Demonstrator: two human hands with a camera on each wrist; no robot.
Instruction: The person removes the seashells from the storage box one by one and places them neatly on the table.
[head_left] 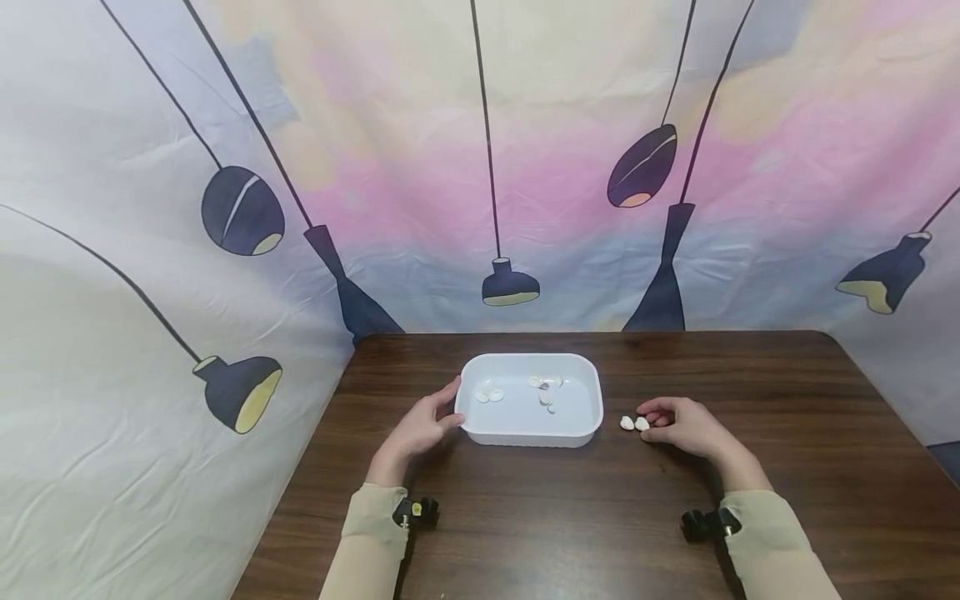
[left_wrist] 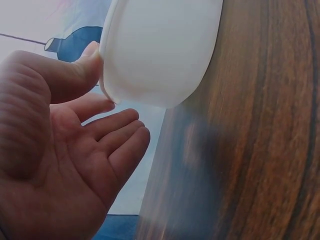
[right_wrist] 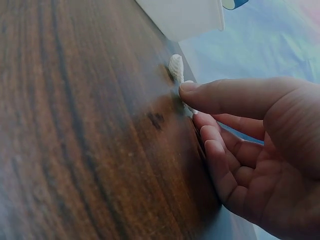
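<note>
A white rectangular plastic tray (head_left: pixel 495 430) stands on the table with several small pale seashells (head_left: pixel 544 400) inside, in separate spots. My left hand (head_left: pixel 421 427) grips the tray's left end, thumb and index finger on its rim; the remaining fingers (left_wrist: pixel 131 150) stay loosely bent, away from it. To the right of the tray, two white shells (head_left: pixel 627 423) lie side by side on the wood. My right hand (head_left: pixel 688 429) pinches the nearer of them between thumb and fingertips. In the right wrist view the ridged other shell (right_wrist: pixel 176 67) shows beyond the thumb, while the pinched one is mostly hidden.
The dark brown wooden table (head_left: pixel 555 508) reaches back to a hanging cloth (head_left: pixel 420 283) printed with lamps. Both forearms carry a black wrist mount (head_left: pixel 705 525) over beige sleeves.
</note>
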